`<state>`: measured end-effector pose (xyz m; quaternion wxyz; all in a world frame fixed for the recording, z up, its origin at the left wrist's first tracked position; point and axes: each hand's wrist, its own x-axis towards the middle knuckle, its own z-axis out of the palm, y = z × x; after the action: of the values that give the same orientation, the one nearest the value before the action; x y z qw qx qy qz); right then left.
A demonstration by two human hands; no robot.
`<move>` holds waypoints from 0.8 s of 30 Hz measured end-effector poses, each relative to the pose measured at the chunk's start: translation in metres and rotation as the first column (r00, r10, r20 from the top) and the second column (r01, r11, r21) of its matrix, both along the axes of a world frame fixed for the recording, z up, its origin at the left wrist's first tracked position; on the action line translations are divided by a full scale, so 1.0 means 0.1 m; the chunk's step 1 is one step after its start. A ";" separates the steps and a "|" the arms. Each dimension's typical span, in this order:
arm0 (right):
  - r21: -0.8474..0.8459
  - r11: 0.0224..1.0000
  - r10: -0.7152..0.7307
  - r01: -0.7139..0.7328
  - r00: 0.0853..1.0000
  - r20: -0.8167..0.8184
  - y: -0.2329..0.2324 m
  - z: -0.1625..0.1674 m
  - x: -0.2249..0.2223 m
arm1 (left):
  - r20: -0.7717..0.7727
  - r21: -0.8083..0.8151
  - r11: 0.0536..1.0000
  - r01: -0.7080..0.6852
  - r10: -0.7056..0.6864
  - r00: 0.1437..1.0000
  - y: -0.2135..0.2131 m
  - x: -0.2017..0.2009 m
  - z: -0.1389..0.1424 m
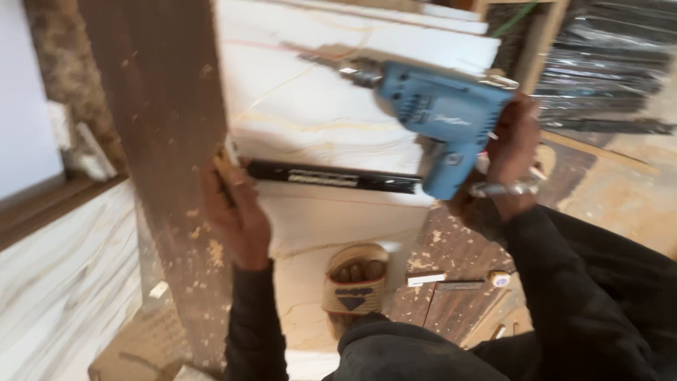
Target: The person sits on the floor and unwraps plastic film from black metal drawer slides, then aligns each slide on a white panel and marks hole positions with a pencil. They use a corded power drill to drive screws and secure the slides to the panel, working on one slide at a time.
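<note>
right hand (513,144): arm bent, raised, fingers wrapped round the grip of a blue drill (441,116), bit pointing left over the white panel (317,106) | left hand (236,212): arm stretched up, fingers pressed on the edge of a dusty brown board (169,141), pinching a small wooden piece (224,169)

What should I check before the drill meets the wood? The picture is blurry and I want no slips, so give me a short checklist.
1. Right hand grip on the blue drill: ok, wrapped round the handle.
2. Left hand steadying the dark wooden plank: ok, it grips the plank's edge.
3. Bit seated in the chuck: cannot tell, blurred.
4. Bit lined up with the plank: not ok, the drill is held apart from it, over the white board.
5. Footing: the sandalled foot is planted flat, ok.
6. Loose small items on the floor near the foot: not ok.
</note>
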<state>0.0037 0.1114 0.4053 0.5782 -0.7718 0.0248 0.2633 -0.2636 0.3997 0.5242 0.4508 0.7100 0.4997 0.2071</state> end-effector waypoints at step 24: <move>-0.563 0.789 -0.358 0.248 0.929 -0.092 -1.25 -0.50 -0.06 | -0.259 0.253 0.813 0.524 -0.465 0.847 -0.27 0.20 0.59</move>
<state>-0.0021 -0.0141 0.3555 0.3658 -0.8598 0.2781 0.2226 -0.2433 0.3726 0.5829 0.3219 0.8942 0.2971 0.0923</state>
